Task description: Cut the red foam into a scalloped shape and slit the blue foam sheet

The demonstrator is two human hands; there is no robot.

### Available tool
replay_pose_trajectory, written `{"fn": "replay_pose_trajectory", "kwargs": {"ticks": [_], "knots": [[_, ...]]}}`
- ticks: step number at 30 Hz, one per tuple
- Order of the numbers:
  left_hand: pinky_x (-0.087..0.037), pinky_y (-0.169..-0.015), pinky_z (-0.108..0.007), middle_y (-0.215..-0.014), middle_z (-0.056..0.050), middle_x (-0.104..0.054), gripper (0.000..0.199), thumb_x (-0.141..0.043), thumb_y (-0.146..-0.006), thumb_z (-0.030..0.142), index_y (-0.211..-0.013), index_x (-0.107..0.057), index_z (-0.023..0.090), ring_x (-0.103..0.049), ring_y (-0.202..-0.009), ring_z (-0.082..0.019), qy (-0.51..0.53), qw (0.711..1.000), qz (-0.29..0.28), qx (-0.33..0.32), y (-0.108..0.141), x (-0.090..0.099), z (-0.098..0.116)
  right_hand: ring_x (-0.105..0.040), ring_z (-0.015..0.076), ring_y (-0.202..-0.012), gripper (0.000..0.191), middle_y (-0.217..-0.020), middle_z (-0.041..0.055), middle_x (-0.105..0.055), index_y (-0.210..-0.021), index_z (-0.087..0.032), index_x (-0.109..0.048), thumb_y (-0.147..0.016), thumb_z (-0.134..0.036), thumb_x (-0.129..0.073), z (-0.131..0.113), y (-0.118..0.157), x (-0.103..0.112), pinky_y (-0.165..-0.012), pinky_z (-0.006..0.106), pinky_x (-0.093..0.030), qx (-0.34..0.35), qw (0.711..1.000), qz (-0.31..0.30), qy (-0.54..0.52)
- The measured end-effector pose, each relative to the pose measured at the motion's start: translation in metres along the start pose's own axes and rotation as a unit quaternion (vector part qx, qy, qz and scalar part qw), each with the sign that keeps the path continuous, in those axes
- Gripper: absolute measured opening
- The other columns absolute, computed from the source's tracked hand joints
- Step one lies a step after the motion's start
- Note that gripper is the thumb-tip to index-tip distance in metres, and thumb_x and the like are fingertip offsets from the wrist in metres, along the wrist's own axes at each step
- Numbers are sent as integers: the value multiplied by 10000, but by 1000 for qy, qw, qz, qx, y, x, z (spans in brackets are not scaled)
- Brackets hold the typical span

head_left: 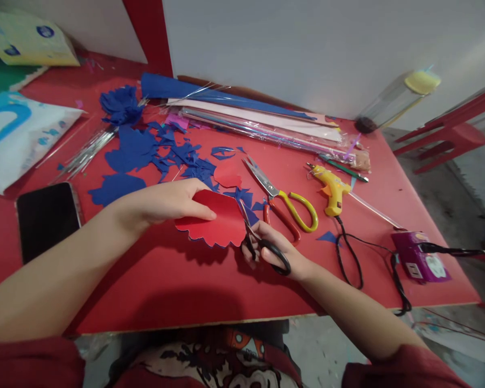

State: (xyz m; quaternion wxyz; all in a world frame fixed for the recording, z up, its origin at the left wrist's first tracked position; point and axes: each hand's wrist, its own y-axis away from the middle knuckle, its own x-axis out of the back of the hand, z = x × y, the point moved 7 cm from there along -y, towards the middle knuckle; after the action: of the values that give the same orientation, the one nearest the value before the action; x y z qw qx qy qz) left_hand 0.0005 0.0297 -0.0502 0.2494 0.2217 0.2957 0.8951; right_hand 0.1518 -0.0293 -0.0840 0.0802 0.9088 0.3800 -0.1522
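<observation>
My left hand (pixel 181 200) pinches a red sheet (pixel 220 218) with a scalloped lower edge, its thumb lying on top; a thin blue rim shows beneath the red. My right hand (pixel 272 250) has its fingers through the handles of black-handled scissors (pixel 275 257), whose blades are at the sheet's right edge. Blue scraps (pixel 186 153) and larger blue shapes (pixel 133 148) lie behind my left hand. A small red scalloped piece (pixel 227 176) rests just beyond the sheet. Larger scissors (pixel 272 188) with yellow and red handles lie open on the table.
On the red table (pixel 165 291) are a phone (pixel 47 218), wires (pixel 89 151), a blue paper flower (pixel 121 105), a wipes pack (pixel 22 134), rolled sheets (pixel 258 126), a yellow glue gun (pixel 331 188) and a purple box (pixel 420 256) with black cables. A bottle (pixel 392 102) stands at the back right.
</observation>
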Motion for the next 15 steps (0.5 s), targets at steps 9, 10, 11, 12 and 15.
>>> {"fn": "replay_pose_trajectory", "kwargs": {"ticks": [9, 10, 11, 12, 15], "knots": [[-455, -483, -174, -647, 34, -690, 199, -667, -588, 264, -763, -610, 188, -651, -584, -144, 3, 1000, 0, -1, -1, -2, -1, -449, 85, -573, 297, -652, -37, -471, -863, -203, -383, -831, -433, -568, 0, 0, 1, -519, 217, -337, 25, 1000, 11, -12], [-453, -482, -175, -650, 32, -691, 206, -668, -585, 263, -766, -606, 187, -650, -585, -145, 1, 1000, 2, 1, 0, -2, -2, -446, 84, -568, 300, -650, -40, -468, -860, -205, -378, -830, -437, -567, 1, -1, 1, -520, 219, -340, 22, 1000, 12, -10], [-450, -477, -179, -648, 30, -691, 208, -666, -584, 261, -767, -604, 186, -648, -576, -147, 4, 1000, -1, 2, 0, -3, -2, -444, 82, -563, 303, -645, -43, -464, -857, -206, -375, -830, -441, -565, 1, -1, 2, -520, 219, -342, 21, 1000, 13, -8], [-448, -472, -184, -644, 28, -691, 205, -663, -584, 260, -765, -603, 184, -645, -565, -148, 8, 1000, -9, 3, 0, -4, -2, -445, 80, -561, 306, -643, -46, -460, -856, -206, -374, -830, -445, -563, 1, -1, 2, -521, 218, -343, 18, 1000, 14, -6], [-451, -473, -197, -643, 22, -692, 199, -656, -583, 259, -760, -609, 183, -639, -541, -153, 15, 1000, -21, 3, -1, -7, -3, -449, 74, -563, 301, -649, -46, -459, -856, -204, -379, -833, -443, -561, 0, -1, 2, -521, 213, -352, 19, 1000, 15, -4]]}}
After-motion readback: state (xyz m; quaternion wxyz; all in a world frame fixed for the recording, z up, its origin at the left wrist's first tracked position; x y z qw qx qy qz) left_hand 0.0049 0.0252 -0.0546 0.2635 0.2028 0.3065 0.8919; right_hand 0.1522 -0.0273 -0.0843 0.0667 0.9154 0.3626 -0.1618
